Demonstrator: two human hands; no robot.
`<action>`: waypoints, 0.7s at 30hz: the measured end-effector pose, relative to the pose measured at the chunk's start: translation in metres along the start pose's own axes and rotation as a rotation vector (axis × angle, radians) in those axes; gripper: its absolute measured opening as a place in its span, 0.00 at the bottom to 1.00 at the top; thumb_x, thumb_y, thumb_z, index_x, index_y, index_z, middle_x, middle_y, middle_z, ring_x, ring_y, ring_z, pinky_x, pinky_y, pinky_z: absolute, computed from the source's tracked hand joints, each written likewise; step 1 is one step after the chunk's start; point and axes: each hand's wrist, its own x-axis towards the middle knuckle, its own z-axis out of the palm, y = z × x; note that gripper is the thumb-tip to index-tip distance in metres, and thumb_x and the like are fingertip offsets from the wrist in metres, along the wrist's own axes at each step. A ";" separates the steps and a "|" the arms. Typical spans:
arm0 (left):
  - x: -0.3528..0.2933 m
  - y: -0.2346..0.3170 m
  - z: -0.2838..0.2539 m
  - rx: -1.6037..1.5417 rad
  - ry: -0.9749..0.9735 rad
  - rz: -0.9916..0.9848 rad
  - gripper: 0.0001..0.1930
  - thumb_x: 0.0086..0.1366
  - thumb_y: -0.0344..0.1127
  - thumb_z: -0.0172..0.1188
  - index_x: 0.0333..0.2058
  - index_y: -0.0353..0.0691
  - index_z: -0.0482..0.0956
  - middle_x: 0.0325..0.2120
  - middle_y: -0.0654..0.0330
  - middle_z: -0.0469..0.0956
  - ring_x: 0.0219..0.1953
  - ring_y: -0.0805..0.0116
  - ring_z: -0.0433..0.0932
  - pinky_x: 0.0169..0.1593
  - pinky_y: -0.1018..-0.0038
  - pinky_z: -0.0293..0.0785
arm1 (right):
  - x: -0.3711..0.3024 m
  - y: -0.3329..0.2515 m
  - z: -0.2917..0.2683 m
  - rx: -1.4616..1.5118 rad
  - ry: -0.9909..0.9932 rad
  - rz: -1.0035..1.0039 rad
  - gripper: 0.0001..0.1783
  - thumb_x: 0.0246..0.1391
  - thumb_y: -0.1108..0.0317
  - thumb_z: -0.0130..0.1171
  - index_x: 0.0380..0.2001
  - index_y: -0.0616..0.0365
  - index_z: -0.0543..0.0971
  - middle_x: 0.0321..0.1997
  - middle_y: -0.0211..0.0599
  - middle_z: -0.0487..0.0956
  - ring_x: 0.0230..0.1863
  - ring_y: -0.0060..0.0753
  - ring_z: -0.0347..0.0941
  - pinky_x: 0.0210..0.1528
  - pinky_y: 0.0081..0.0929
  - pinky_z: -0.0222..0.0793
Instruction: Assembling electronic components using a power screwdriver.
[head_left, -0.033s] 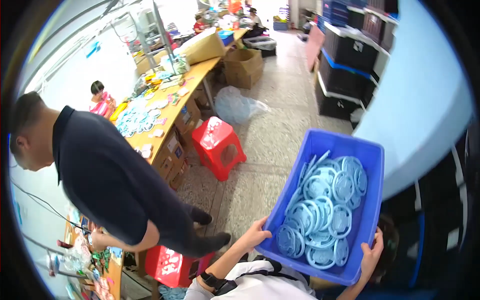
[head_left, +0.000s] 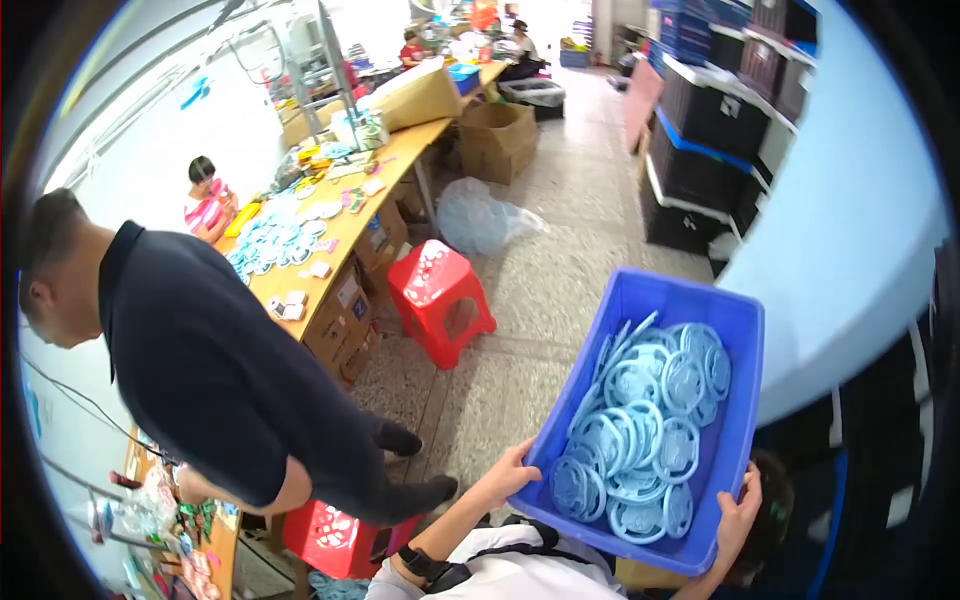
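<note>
Blue rectangular open-topped plastic bin, loaded with pale-blue round plastic discs, is held in front of the body, between the hands. Its long axis is pointed away from the wearer, with the far end slanted slightly rightward. The near left corner is gripped by the bare left hand; the right long wall, close to its near end, is clasped by the bare right hand. Neither hand is nearer, since the bin is touched by both. Whether it is also supported underneath cannot be told. A red plastic stool is seen farther left.
</note>
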 end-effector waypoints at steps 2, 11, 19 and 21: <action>0.039 0.021 -0.017 0.011 0.093 -0.020 0.35 0.47 0.19 0.53 0.58 0.38 0.61 0.44 0.57 0.73 0.42 0.69 0.72 0.46 0.76 0.69 | 0.072 0.016 0.034 -0.014 -0.126 0.084 0.16 0.32 0.81 0.46 0.32 0.66 0.69 0.48 0.39 0.68 0.43 0.26 0.66 0.49 0.19 0.59; 0.119 0.110 -0.167 -0.291 0.549 0.084 0.35 0.48 0.19 0.53 0.59 0.38 0.60 0.45 0.56 0.73 0.44 0.69 0.73 0.49 0.75 0.69 | 0.290 -0.015 0.323 0.107 -0.587 -0.095 0.09 0.32 0.82 0.46 0.24 0.63 0.66 0.47 0.43 0.68 0.43 0.29 0.67 0.50 0.21 0.59; 0.133 0.174 -0.339 -0.417 0.790 0.171 0.34 0.46 0.18 0.53 0.56 0.38 0.64 0.44 0.57 0.74 0.44 0.69 0.73 0.49 0.74 0.69 | 0.329 -0.090 0.583 0.094 -0.831 -0.082 0.10 0.32 0.84 0.45 0.25 0.63 0.65 0.41 0.36 0.70 0.32 0.19 0.65 0.39 0.16 0.62; 0.131 0.190 -0.372 -0.459 0.836 0.146 0.34 0.45 0.18 0.53 0.56 0.38 0.64 0.43 0.58 0.74 0.44 0.69 0.73 0.48 0.75 0.69 | 0.340 -0.098 0.632 0.076 -0.909 -0.107 0.15 0.32 0.84 0.44 0.31 0.68 0.68 0.37 0.34 0.71 0.31 0.18 0.65 0.38 0.15 0.62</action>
